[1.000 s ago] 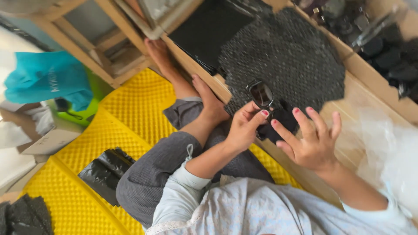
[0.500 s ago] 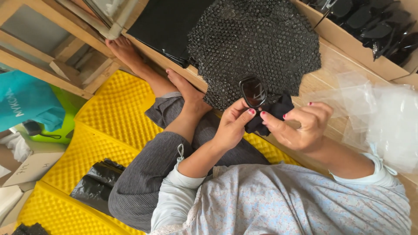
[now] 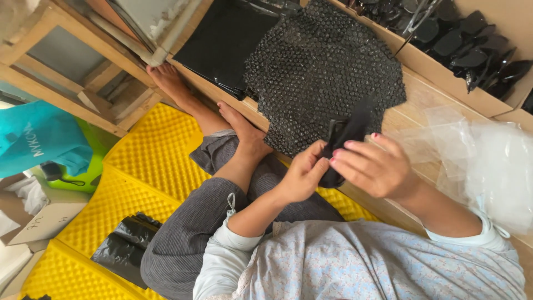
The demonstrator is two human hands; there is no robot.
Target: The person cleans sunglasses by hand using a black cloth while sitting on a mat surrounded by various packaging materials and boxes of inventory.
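Both hands (image 3: 338, 169) pinch a black pouch (image 3: 347, 136).

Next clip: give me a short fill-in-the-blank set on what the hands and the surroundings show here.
1. Both the left hand and the right hand grip one small ____-coloured item.
2. The foam mat under the person's legs is ____.
3. The sheet of black bubble wrap lies on a ____ board.

Missing words: black; yellow; wooden

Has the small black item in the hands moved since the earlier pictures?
Yes. The small black item has been turned and now sits lower against the black bubble-wrap sheet, both hands gripping it.
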